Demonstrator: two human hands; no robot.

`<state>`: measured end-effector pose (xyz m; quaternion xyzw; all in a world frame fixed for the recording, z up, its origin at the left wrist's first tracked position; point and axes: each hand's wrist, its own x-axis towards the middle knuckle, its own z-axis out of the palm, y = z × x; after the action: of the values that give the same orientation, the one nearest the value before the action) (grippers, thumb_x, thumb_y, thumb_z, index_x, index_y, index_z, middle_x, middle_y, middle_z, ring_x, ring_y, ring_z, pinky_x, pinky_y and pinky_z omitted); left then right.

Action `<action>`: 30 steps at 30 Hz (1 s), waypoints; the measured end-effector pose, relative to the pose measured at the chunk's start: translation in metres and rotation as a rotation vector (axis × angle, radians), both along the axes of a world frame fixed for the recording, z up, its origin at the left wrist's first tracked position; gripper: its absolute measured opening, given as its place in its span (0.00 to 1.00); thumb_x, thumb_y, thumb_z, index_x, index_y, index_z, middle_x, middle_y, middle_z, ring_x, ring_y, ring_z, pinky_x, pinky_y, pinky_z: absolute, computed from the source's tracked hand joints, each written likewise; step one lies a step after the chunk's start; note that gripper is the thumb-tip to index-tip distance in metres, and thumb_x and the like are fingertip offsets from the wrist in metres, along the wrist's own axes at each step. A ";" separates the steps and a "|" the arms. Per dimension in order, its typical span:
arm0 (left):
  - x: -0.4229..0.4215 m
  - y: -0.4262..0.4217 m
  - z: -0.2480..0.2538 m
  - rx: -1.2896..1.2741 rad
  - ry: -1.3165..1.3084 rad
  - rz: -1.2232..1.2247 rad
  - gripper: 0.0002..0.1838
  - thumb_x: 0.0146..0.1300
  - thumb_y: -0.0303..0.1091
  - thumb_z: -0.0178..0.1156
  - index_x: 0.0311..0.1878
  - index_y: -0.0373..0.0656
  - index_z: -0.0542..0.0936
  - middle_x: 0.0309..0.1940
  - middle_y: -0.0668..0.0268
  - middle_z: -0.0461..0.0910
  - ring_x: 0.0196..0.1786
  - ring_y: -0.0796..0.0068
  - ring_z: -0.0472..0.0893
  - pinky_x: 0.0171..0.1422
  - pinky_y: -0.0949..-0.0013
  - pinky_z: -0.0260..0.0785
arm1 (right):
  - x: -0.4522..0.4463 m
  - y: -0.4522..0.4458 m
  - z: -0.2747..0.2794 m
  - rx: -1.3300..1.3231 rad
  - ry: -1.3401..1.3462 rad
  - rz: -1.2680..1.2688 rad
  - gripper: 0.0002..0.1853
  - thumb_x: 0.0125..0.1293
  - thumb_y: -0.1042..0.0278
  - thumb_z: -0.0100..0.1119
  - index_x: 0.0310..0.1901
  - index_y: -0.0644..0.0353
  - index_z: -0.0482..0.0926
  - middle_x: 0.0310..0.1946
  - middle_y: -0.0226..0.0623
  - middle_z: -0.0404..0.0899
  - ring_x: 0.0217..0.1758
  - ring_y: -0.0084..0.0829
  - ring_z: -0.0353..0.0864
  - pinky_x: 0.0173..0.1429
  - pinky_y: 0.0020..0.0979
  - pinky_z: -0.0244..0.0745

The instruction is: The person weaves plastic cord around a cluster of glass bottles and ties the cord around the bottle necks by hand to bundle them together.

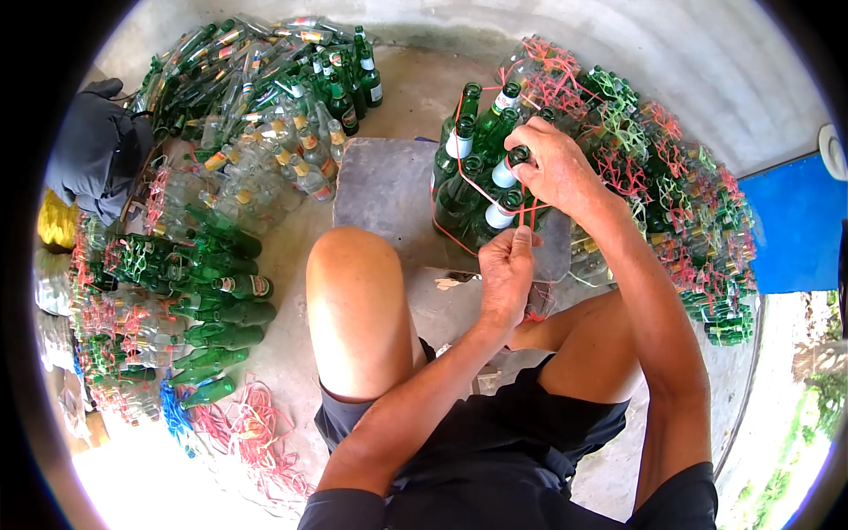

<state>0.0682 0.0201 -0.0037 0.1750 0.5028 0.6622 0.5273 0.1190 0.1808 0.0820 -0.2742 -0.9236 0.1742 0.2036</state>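
Note:
Several green glass bottles (458, 190) stand upright in a tight cluster on a low grey slab (375, 190) in front of me. A red plastic string (457, 237) runs around the cluster and crosses between the bottle necks. My left hand (508, 265) is closed in a pinch on the string at the near side of the cluster. My right hand (558, 168) is over the right-hand bottles, its fingers bent around the string close to a bottle neck. Its fingertips are partly hidden behind the bottles.
Loose bottles (238, 84) are heaped at the back left, with clear bottles (305, 172) before them. Bottles bundled with red and green string (654, 168) are stacked along the right wall. Loose red string (256, 433) lies on the floor at lower left. A blue panel (786, 225) is at right.

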 end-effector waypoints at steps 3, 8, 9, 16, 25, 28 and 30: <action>-0.003 0.002 -0.006 0.052 0.043 0.072 0.17 0.83 0.39 0.57 0.41 0.37 0.86 0.20 0.82 0.66 0.21 0.91 0.57 0.24 0.76 0.49 | 0.003 -0.002 -0.005 0.049 0.025 0.005 0.20 0.61 0.85 0.67 0.55 0.66 0.80 0.45 0.43 0.79 0.40 0.41 0.86 0.50 0.43 0.82; -0.009 -0.001 -0.006 0.049 0.131 0.100 0.15 0.80 0.32 0.57 0.41 0.31 0.86 0.29 0.70 0.81 0.33 0.83 0.72 0.39 0.70 0.69 | 0.021 -0.020 0.015 -0.240 -0.056 -0.023 0.34 0.60 0.83 0.68 0.71 0.62 0.73 0.60 0.47 0.76 0.58 0.42 0.86 0.56 0.38 0.86; -0.011 -0.001 -0.005 0.048 0.165 0.099 0.15 0.80 0.33 0.57 0.41 0.31 0.86 0.29 0.69 0.81 0.32 0.83 0.73 0.39 0.70 0.70 | 0.024 -0.025 0.022 -0.292 -0.093 -0.033 0.38 0.60 0.82 0.69 0.74 0.61 0.71 0.64 0.48 0.75 0.62 0.43 0.85 0.57 0.38 0.87; -0.020 -0.005 0.002 0.045 0.374 0.037 0.15 0.78 0.31 0.57 0.39 0.29 0.86 0.24 0.67 0.80 0.28 0.82 0.72 0.35 0.68 0.70 | 0.031 -0.029 0.028 -0.365 -0.100 -0.035 0.45 0.54 0.79 0.77 0.76 0.57 0.71 0.66 0.41 0.76 0.59 0.46 0.85 0.64 0.43 0.83; -0.028 -0.011 0.019 0.175 0.722 0.033 0.12 0.74 0.27 0.57 0.37 0.30 0.85 0.21 0.68 0.77 0.26 0.84 0.71 0.30 0.68 0.67 | 0.032 -0.025 0.022 -0.340 -0.042 -0.037 0.45 0.49 0.81 0.81 0.72 0.57 0.75 0.62 0.40 0.80 0.56 0.44 0.87 0.58 0.42 0.85; -0.037 -0.010 0.024 0.206 0.871 -0.011 0.11 0.72 0.26 0.57 0.36 0.31 0.84 0.22 0.58 0.79 0.25 0.77 0.77 0.32 0.64 0.71 | 0.035 -0.022 0.013 -0.255 -0.004 -0.006 0.44 0.48 0.80 0.82 0.71 0.58 0.76 0.61 0.40 0.81 0.55 0.44 0.87 0.59 0.42 0.84; -0.045 -0.007 0.028 0.229 0.993 -0.052 0.09 0.70 0.24 0.57 0.35 0.31 0.84 0.23 0.53 0.81 0.25 0.67 0.81 0.33 0.61 0.73 | 0.037 -0.019 0.007 -0.198 0.021 0.015 0.44 0.48 0.79 0.83 0.70 0.57 0.77 0.61 0.41 0.81 0.55 0.45 0.86 0.60 0.42 0.83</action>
<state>0.0236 0.0128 0.0244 0.5378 0.6124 0.5367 0.2183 0.1559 0.1622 0.0891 -0.2841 -0.9018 0.2689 0.1839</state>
